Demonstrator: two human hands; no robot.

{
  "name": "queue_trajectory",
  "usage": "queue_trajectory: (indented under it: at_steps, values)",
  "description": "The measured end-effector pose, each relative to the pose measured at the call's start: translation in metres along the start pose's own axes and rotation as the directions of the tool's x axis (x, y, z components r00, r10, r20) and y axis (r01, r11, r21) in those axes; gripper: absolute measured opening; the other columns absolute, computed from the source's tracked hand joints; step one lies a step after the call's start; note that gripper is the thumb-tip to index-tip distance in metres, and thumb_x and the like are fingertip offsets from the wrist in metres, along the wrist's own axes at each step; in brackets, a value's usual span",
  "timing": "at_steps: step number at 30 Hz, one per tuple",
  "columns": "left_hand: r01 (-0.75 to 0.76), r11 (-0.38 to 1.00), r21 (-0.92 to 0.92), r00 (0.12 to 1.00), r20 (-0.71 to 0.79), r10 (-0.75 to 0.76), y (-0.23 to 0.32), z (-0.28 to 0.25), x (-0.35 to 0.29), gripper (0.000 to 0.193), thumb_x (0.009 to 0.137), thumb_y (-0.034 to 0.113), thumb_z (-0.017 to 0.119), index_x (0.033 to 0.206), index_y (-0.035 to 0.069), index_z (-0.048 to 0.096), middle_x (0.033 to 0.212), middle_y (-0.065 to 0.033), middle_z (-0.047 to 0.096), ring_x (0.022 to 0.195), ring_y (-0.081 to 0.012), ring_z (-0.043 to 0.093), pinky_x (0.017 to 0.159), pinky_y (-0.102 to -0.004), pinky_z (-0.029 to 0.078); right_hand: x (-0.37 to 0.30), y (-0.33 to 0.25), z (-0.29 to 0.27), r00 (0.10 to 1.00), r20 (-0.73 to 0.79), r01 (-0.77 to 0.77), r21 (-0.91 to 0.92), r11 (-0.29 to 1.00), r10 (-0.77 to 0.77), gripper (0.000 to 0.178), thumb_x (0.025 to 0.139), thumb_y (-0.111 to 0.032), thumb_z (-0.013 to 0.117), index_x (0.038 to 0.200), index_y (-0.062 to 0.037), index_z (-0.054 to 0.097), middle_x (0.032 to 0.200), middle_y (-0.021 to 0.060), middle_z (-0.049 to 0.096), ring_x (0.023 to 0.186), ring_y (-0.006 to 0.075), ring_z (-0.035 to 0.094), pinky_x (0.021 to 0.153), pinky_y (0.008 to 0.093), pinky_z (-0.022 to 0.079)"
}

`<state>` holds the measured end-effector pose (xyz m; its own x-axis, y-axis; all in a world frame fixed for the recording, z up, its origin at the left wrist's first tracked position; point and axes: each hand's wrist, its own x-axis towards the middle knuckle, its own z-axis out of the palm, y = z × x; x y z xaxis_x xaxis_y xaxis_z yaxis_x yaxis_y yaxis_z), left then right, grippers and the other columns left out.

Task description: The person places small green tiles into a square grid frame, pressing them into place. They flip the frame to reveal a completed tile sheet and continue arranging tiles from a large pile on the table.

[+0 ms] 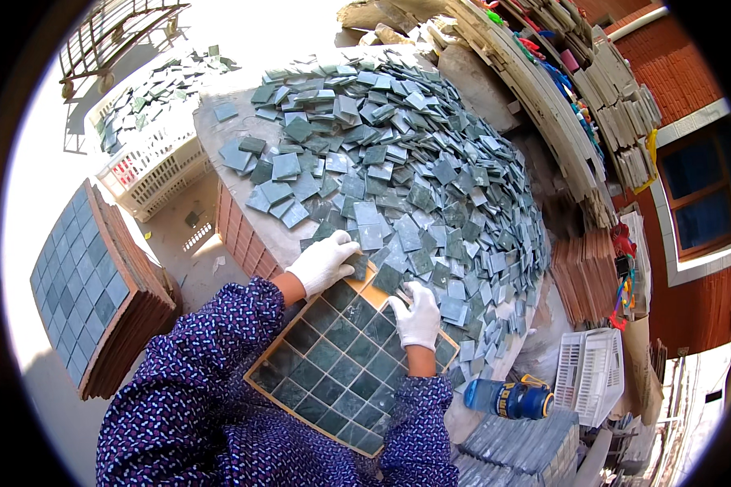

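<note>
A square wooden-edged tray lies tilted before me, its grid mostly filled with dark green square tiles. Bare orange-tan cells show along its far edge. My left hand, in a white glove, pinches one green stone tile over that far edge. At the right, my right hand, also gloved in white, has thumb and fingers closed around the near corner of another green tile. Beyond both hands spreads a big heap of loose green and grey tiles on a pale tabletop.
A stack of tile-filled trays stands at the left, near a white plastic crate of tiles. At the right are a blue water bottle, a white basket and grey stacked tile sheets. Stacked boards line the far right.
</note>
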<state>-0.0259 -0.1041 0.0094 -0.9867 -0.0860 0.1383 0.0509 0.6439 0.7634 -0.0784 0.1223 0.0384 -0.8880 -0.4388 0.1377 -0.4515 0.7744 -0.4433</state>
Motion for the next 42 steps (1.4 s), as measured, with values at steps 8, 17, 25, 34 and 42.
queue_trajectory:
  at_steps: [8,17,25,34,42]
  values:
    - [-0.169,0.981,0.096,0.981,0.118,0.157,-0.001,-0.001,0.001,0.041,0.074,0.013,0.072,0.112,0.004,0.058,0.113,-0.0161,0.052,0.098,-0.0356,0.060,0.083,-0.0425,0.050,0.031,0.015,0.022,0.973,0.208,0.098,-0.004,0.995,-0.095,0.052,0.077,-0.020,0.073,0.124,-0.0117,0.053,0.131,0.0126,0.050,0.114,0.0357,0.054,0.095,0.0421,0.046]
    - [-0.284,0.939,0.195,0.941,0.242,0.235,-0.005,-0.005,0.008,0.046,0.073,0.012,0.071,0.115,0.001,0.056,0.114,-0.0165,0.051,0.105,-0.0358,0.056,0.088,-0.0406,0.049,0.004,-0.006,0.032,0.982,0.184,-0.054,0.107,0.993,0.034,0.046,0.070,-0.010,0.077,0.111,-0.0051,0.058,0.111,0.0145,0.054,0.095,0.0285,0.061,0.083,0.0368,0.049]
    - [-0.456,0.799,0.392,0.885,0.296,0.360,0.002,-0.002,0.020,0.051,0.074,0.010,0.067,0.123,0.007,0.053,0.118,-0.0117,0.053,0.106,-0.0301,0.055,0.089,-0.0378,0.048,-0.029,0.009,0.036,0.959,0.154,-0.257,0.827,0.499,0.238,0.052,0.079,-0.001,0.068,0.127,0.0035,0.050,0.126,0.0143,0.054,0.109,0.0200,0.059,0.089,0.0304,0.050]
    - [-0.425,0.780,0.458,0.904,0.177,0.388,-0.005,0.042,0.008,0.067,0.083,0.035,0.063,0.139,0.006,0.041,0.146,-0.0104,0.040,0.137,-0.0289,0.034,0.113,-0.0459,0.023,-0.136,0.059,0.012,0.873,-0.173,-0.242,0.657,0.714,0.455,0.038,0.083,-0.006,0.063,0.120,0.0029,0.055,0.120,0.0131,0.060,0.107,0.0205,0.060,0.090,0.0305,0.048]
    - [-0.290,0.844,0.450,0.955,0.087,0.282,0.013,0.045,-0.024,0.070,0.083,0.037,0.063,0.138,0.000,0.040,0.145,-0.0177,0.039,0.137,-0.0329,0.033,0.114,-0.0475,0.020,-0.096,0.025,-0.004,0.969,-0.247,0.005,0.045,0.999,0.006,0.061,0.081,-0.022,0.071,0.131,0.0016,0.046,0.135,0.0245,0.046,0.121,0.0395,0.048,0.100,0.0443,0.041]
